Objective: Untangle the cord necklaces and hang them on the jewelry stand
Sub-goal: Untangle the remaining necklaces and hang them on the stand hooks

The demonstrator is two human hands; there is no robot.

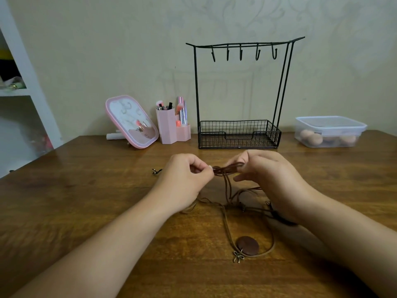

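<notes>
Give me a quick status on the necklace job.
Both hands, left and right, pinch the tangled cords. Jewelry stand hooks bare. Nothing in the way.

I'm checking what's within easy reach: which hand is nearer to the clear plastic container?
The right hand. The clear plastic container sits at the table's back right, beyond that hand; the left hand is farther off, across the cords.

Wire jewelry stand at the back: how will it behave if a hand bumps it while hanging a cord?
The stand is probably light: thin wire, open mesh basket, nothing in it. It looks tall for its narrow base, so a push near the hooks may tip or slide it. The frame itself likely stays stiff, unlike the floppy cords draped from both hands.
</notes>
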